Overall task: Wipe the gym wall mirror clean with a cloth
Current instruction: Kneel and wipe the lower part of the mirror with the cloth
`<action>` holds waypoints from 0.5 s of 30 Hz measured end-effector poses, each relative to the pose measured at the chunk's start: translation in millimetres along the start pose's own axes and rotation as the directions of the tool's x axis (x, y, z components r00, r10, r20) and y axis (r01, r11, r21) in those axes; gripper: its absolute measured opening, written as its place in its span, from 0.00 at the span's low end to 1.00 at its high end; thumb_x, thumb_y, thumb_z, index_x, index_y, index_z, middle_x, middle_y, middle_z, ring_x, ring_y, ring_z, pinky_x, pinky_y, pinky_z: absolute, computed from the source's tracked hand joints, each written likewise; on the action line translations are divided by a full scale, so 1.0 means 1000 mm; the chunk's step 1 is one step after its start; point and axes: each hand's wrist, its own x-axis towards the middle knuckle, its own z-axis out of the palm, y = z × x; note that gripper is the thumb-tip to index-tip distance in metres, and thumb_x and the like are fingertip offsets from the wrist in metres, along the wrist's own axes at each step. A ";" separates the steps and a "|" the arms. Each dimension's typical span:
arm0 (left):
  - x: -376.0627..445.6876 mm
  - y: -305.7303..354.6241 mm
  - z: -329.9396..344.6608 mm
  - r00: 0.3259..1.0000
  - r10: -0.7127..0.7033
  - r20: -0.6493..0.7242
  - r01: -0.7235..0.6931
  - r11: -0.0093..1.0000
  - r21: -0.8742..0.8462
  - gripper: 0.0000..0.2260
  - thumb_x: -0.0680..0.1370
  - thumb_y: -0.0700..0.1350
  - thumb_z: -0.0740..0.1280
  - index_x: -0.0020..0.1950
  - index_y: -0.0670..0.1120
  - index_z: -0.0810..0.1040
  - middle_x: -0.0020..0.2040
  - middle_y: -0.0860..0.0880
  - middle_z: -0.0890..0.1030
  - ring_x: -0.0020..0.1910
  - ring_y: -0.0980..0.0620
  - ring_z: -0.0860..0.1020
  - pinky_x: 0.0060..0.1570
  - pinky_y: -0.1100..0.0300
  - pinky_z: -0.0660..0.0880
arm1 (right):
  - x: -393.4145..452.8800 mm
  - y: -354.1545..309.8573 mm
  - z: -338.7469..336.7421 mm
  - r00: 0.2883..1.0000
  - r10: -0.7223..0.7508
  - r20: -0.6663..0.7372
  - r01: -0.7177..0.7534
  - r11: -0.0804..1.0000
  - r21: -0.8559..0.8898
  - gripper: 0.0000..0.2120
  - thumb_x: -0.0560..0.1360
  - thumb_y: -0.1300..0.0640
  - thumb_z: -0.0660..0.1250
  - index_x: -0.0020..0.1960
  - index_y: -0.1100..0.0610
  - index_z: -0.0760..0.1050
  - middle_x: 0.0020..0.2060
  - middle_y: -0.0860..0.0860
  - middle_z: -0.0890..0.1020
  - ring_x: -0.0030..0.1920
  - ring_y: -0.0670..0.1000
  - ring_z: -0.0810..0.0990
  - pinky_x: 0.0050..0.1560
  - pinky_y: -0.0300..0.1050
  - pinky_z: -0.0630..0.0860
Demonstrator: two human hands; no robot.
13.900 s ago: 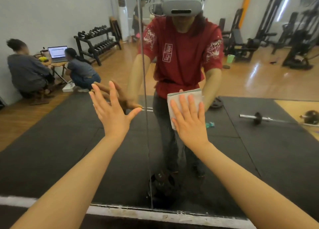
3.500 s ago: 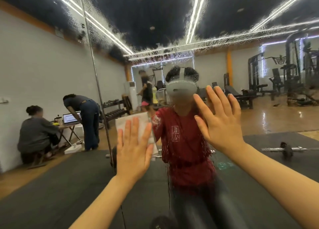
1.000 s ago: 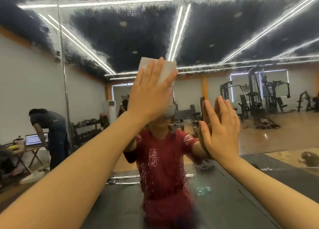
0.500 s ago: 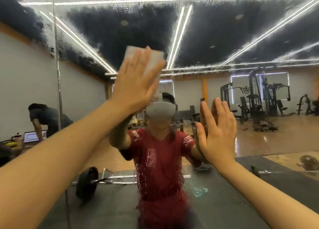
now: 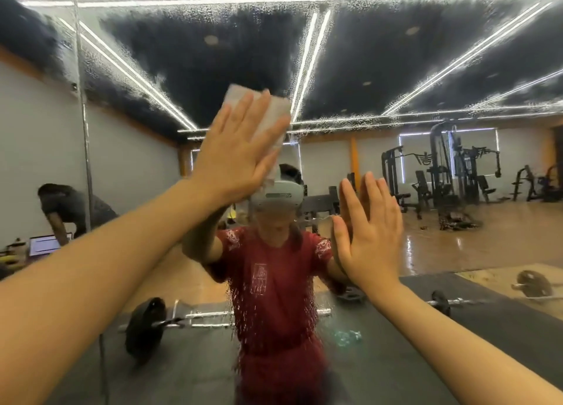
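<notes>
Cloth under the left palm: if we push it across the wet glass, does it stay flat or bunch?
The cloth looks thin and folded, pinned flat by the left hand, so probably floppy and apt to bunch without palm pressure. Droplets on the mirror suggest it slides easily and likely grows heavier as it soaks.

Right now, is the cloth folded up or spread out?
Folded, it seems: the cloth shows as a small thick pad under the flat left hand on the mirror.
</notes>
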 end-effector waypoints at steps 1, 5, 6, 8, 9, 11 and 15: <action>-0.018 0.008 0.005 0.999 0.054 -0.001 -0.054 0.999 0.007 0.26 0.83 0.56 0.48 0.81 0.52 0.54 0.81 0.42 0.50 0.80 0.42 0.49 0.77 0.45 0.44 | 0.000 0.000 0.000 1.000 0.000 -0.005 0.000 1.000 -0.002 0.26 0.81 0.47 0.56 0.78 0.51 0.63 0.78 0.57 0.60 0.79 0.58 0.55 0.76 0.57 0.52; -0.099 0.035 0.020 0.956 0.291 0.033 -0.292 0.956 0.034 0.25 0.84 0.55 0.49 0.81 0.50 0.58 0.81 0.40 0.53 0.80 0.40 0.52 0.76 0.41 0.49 | 0.000 -0.001 0.000 1.000 -0.001 -0.009 0.001 1.000 -0.001 0.26 0.81 0.46 0.56 0.78 0.50 0.63 0.78 0.57 0.60 0.79 0.57 0.55 0.76 0.56 0.51; -0.107 0.034 0.021 0.939 0.341 0.043 -0.342 0.939 0.041 0.25 0.84 0.56 0.49 0.81 0.51 0.58 0.80 0.40 0.54 0.79 0.40 0.53 0.76 0.41 0.50 | 0.000 -0.001 0.000 1.000 -0.004 -0.008 0.004 1.000 -0.002 0.26 0.81 0.47 0.56 0.78 0.50 0.63 0.78 0.57 0.60 0.79 0.57 0.55 0.75 0.56 0.51; -0.101 0.023 0.021 0.924 0.379 0.060 -0.381 0.923 0.045 0.25 0.84 0.57 0.47 0.81 0.53 0.57 0.80 0.40 0.55 0.79 0.40 0.53 0.76 0.40 0.49 | 0.000 -0.001 0.000 1.000 -0.009 -0.011 0.009 1.000 -0.010 0.26 0.81 0.47 0.56 0.78 0.50 0.62 0.78 0.57 0.60 0.79 0.57 0.54 0.76 0.54 0.50; -0.089 0.016 0.019 0.940 0.337 0.052 -0.340 0.939 0.045 0.26 0.84 0.58 0.45 0.81 0.53 0.55 0.80 0.40 0.55 0.79 0.39 0.54 0.75 0.39 0.49 | 0.000 -0.001 0.001 1.000 -0.010 -0.015 0.010 1.000 -0.012 0.26 0.81 0.47 0.56 0.78 0.50 0.62 0.78 0.57 0.60 0.79 0.57 0.54 0.76 0.53 0.48; -0.057 0.003 0.011 0.991 0.137 0.007 -0.137 0.990 0.030 0.26 0.84 0.58 0.43 0.81 0.52 0.51 0.81 0.40 0.53 0.79 0.40 0.53 0.75 0.42 0.46 | 0.001 -0.001 0.001 1.000 -0.009 -0.027 0.009 1.000 -0.008 0.26 0.81 0.47 0.57 0.78 0.50 0.63 0.78 0.57 0.60 0.79 0.57 0.54 0.77 0.50 0.46; -0.021 -0.009 0.001 0.992 -0.129 -0.013 0.129 0.992 0.006 0.26 0.83 0.57 0.45 0.81 0.54 0.53 0.81 0.42 0.50 0.80 0.42 0.48 0.76 0.46 0.44 | 0.002 -0.001 0.001 1.000 -0.006 -0.010 0.006 1.000 0.006 0.26 0.80 0.48 0.57 0.77 0.51 0.63 0.78 0.57 0.60 0.78 0.57 0.54 0.77 0.47 0.42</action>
